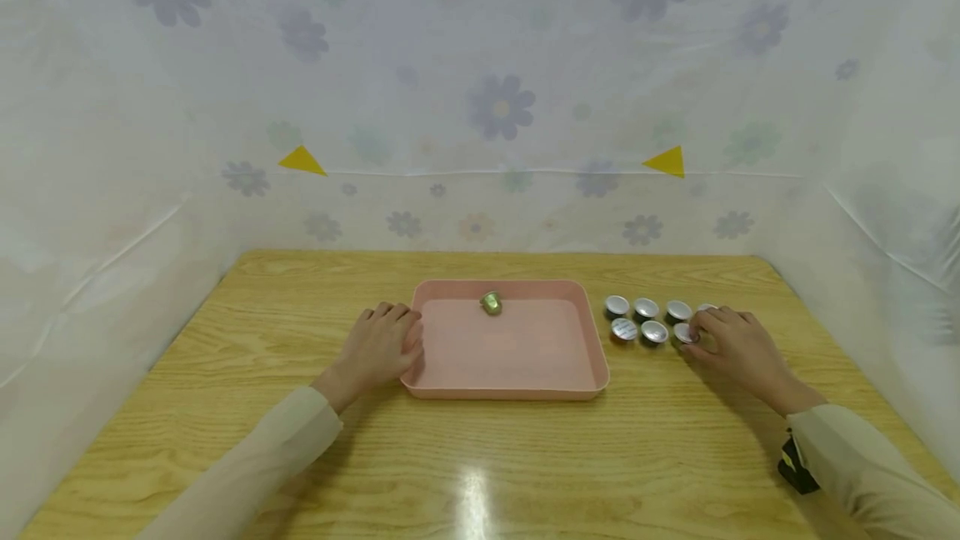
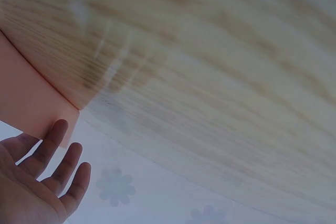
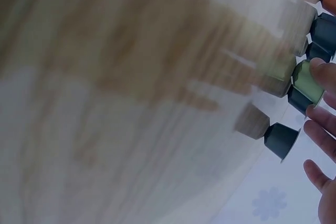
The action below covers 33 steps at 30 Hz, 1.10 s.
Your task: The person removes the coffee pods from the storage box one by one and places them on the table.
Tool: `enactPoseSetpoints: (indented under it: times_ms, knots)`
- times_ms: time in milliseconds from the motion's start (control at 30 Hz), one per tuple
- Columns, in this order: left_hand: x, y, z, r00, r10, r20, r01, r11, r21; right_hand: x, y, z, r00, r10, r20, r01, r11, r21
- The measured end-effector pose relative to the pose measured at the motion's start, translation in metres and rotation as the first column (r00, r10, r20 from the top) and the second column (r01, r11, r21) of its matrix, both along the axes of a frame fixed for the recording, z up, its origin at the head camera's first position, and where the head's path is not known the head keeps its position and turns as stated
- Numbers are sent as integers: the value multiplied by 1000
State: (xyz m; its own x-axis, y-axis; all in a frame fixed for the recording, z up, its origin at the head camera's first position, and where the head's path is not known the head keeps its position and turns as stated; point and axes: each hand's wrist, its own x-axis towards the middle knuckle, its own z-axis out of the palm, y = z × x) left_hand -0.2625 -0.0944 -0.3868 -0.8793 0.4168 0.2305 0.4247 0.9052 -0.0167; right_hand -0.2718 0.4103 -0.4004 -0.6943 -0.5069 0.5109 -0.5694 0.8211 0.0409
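My left hand holds the left rim of a pink tray; in the left wrist view one finger lies against the tray's outer wall and the others are spread. A shiny gold-green coffee capsule lies tipped over near the tray's back wall. To the right of the tray, my right hand pinches a green coffee capsule at the near right of a group. Its foil lid faces up, partly covered by the fingers.
Several other foil-topped capsules stand in two rows, including one with a printed lid and a dark one near the right fingers. A wooden table lies beneath, with flowered white sheeting behind and at both sides.
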Motion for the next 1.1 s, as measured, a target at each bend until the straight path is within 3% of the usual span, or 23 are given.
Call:
enactPoseSetpoints:
  times_ms: [333, 1100]
  knots:
    - [0, 0, -1, 1000, 3, 14, -3, 1000, 4, -2, -2, 0, 998, -39, 47, 39, 999, -2]
    - [-1, 0, -4, 1000, 7, -7, -7, 1000, -1, -3, -2, 7, 999, -28, 21, 27, 1000, 9]
